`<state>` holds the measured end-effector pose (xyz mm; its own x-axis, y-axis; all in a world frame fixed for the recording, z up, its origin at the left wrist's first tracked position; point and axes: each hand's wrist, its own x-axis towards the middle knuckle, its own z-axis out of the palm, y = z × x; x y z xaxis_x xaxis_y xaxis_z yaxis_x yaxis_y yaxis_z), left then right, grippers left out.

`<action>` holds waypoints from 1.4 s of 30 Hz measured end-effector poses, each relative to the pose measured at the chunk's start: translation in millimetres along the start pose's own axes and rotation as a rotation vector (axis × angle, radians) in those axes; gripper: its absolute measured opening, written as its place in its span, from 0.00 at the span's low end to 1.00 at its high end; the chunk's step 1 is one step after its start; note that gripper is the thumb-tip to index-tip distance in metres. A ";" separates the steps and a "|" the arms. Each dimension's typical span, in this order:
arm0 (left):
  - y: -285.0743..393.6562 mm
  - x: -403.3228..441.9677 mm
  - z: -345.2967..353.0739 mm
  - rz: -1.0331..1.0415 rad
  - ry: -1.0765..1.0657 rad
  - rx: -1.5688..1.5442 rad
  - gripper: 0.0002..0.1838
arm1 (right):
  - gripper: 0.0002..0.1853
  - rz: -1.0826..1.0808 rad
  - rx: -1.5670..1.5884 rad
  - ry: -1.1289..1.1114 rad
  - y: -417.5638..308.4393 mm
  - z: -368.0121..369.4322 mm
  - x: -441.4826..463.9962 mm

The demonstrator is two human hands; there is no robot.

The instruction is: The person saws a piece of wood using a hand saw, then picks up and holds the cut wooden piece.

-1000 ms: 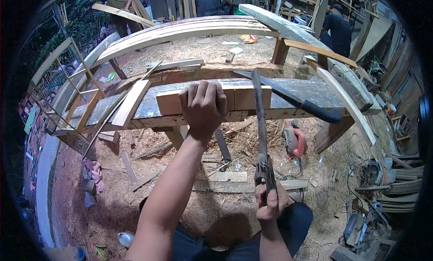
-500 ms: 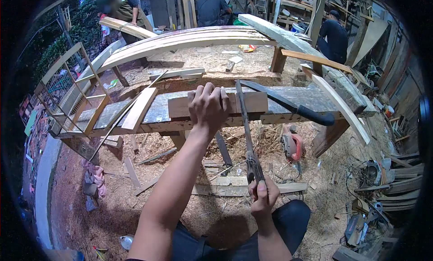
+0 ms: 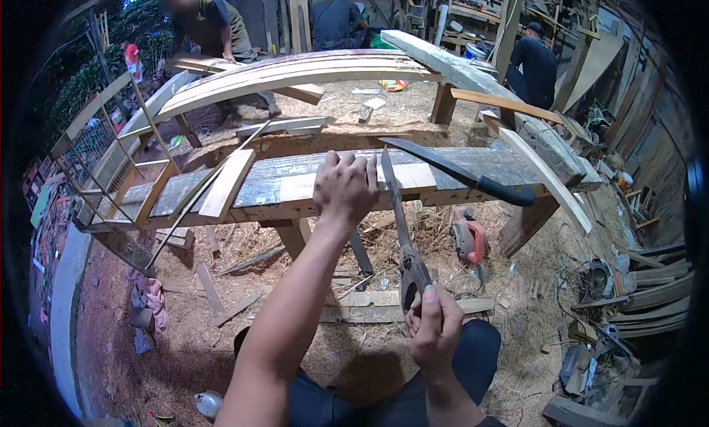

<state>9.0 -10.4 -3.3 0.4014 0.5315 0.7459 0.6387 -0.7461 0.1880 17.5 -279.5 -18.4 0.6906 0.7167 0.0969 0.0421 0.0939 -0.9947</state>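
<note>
- A weathered wooden bench (image 3: 491, 155) spans the middle of the frame.
- At centre, a pale wood block (image 3: 415, 177) lies along its front edge.
- Right of centre, a black-handled machete (image 3: 461, 174) lies aslant, handle reaching over that edge.
- Left of centre, a pale board (image 3: 229, 183) lies across the bench.

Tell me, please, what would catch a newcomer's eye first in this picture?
Probably the long-bladed tool in the right grip, its blade in view across the pale board under the left grip. Next, perhaps, the black-handled blade lying on the bench to the right. A red power tool on the sawdust-strewn ground, lower in view, might follow.
</note>
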 end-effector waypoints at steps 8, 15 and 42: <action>1.2 4.1 -1.3 -0.119 -0.085 -0.057 0.15 | 0.17 -0.108 -0.181 0.052 -1.9 9.5 -12.4; 0.8 3.2 2.1 -0.118 -0.033 -0.046 0.15 | 0.20 -0.126 -0.231 0.149 -12.1 19.9 13.3; -1.1 7.8 1.5 -0.130 -0.104 -0.036 0.16 | 0.19 -0.109 -0.252 0.148 -28.6 27.1 23.4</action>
<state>12.4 -4.9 1.4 0.3844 0.6615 0.6440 0.6664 -0.6815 0.3023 12.9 -246.7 13.2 0.7688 0.6020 0.2155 0.2867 -0.0233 -0.9577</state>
